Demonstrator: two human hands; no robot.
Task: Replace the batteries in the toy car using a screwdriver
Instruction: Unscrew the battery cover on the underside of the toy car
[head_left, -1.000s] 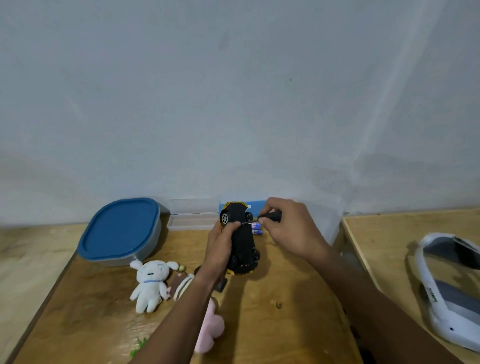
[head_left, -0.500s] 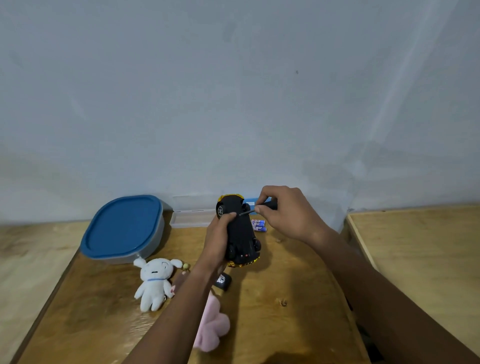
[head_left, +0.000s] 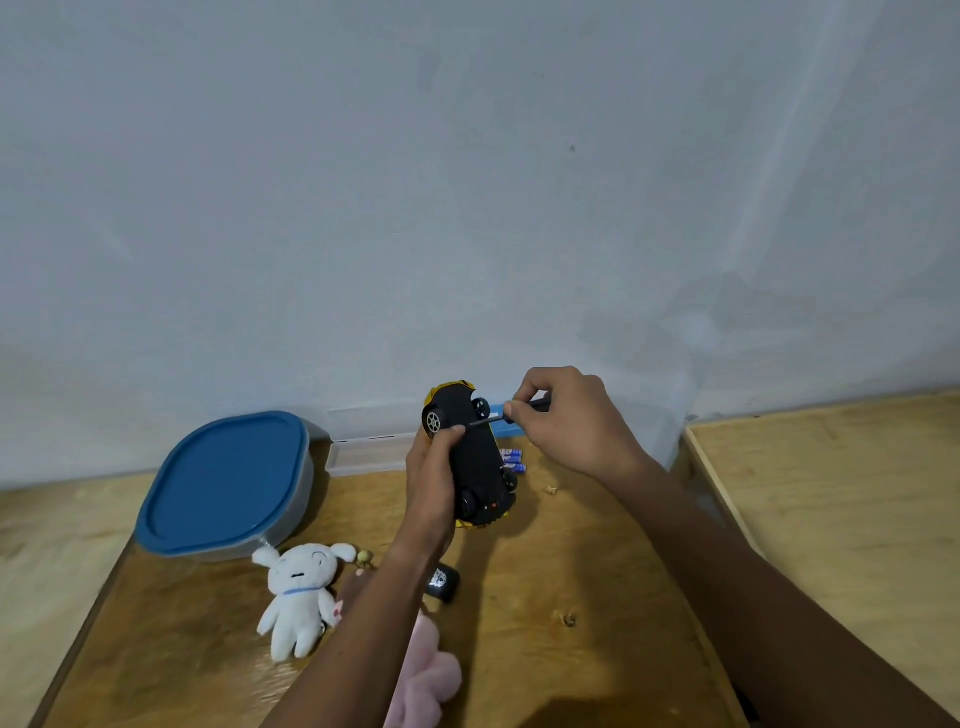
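My left hand (head_left: 432, 478) grips a yellow toy car (head_left: 474, 457), held off the wooden table (head_left: 597, 597) with its black underside facing me. My right hand (head_left: 566, 421) pinches a small screwdriver (head_left: 506, 414) with a black handle. Its thin shaft points left, and its tip meets the car's underside beside my left thumb. Two or three blue batteries (head_left: 511, 460) lie on the table just right of the car, partly hidden by it.
A grey container with a blue lid (head_left: 228, 480) stands at the back left. A clear plastic box (head_left: 363, 449) lies against the wall. A white plush toy (head_left: 301, 592), a pink plush (head_left: 426, 670) and a small black object (head_left: 443, 583) lie near my left forearm. A second table (head_left: 831, 493) adjoins at the right.
The view has drifted up and left, and the white object on the right table has left the frame. Both hands hold the car and screwdriver much as before, slightly nearer the wall.
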